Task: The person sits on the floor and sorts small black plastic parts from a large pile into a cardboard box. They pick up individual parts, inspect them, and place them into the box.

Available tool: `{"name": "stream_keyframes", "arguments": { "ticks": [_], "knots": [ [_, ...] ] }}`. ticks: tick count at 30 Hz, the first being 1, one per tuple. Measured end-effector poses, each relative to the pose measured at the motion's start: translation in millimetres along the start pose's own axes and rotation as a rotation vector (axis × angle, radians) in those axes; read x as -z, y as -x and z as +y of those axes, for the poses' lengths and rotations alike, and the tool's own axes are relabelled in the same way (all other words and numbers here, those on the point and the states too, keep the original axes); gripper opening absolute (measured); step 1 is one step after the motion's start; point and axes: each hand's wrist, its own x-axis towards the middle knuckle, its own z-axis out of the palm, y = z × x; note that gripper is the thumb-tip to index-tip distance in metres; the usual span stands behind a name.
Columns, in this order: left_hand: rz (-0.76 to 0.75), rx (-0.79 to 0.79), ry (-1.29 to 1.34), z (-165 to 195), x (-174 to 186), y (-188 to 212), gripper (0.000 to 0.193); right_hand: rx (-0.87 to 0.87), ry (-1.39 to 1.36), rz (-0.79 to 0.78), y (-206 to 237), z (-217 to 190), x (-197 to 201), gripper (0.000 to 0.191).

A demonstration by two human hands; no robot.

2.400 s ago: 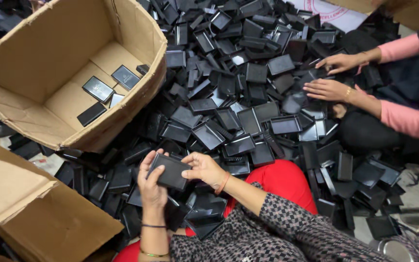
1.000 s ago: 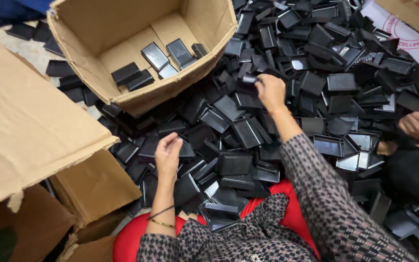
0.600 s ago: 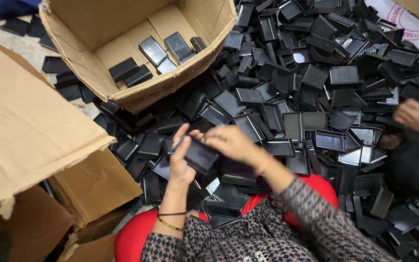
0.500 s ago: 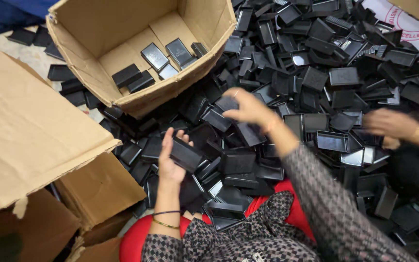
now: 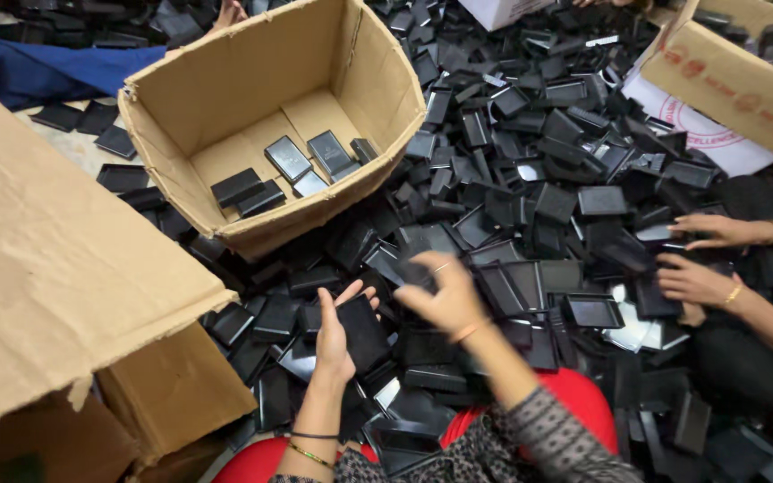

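Observation:
My left hand (image 5: 335,338) holds a flat black rectangular case (image 5: 364,333) upright above a large heap of similar black cases (image 5: 530,206). My right hand (image 5: 445,295) hovers blurred just right of it, fingers curled around a small black piece (image 5: 415,271) at its fingertips. An open cardboard box (image 5: 252,134) stands beyond my hands at upper left, tilted toward me, with several black cases (image 5: 288,170) lying on its bottom.
A big cardboard flap (image 5: 55,286) fills the left side. Another person's two hands (image 5: 700,259) work in the pile at right. A second cardboard box (image 5: 744,72) sits at upper right, a blue cloth (image 5: 38,72) at upper left.
My right hand has drawn back from the pile toward my left hand, which still holds its black case. The other person's hands have moved further into the pile.

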Motion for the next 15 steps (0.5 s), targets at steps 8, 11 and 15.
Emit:
{"name": "stream_keyframes", "arguments": {
  "ticks": [8, 11, 15],
  "knots": [
    [0.254, -0.286, -0.278, -14.8, 9.6, -2.0, 0.077, -0.163, -0.325, -0.179, 53.7, -45.7, -81.0, 0.054],
    [0.225, -0.100, -0.066, -12.5, 14.7, -2.8, 0.077, -0.096, -0.248, -0.177, 56.9, -47.0, -69.9, 0.052],
    [0.256, -0.090, -0.035, -16.1, 23.9, -8.0, 0.079, 0.129, -0.169, -0.229, 70.5, -54.5, -58.8, 0.061]
  ]
}}
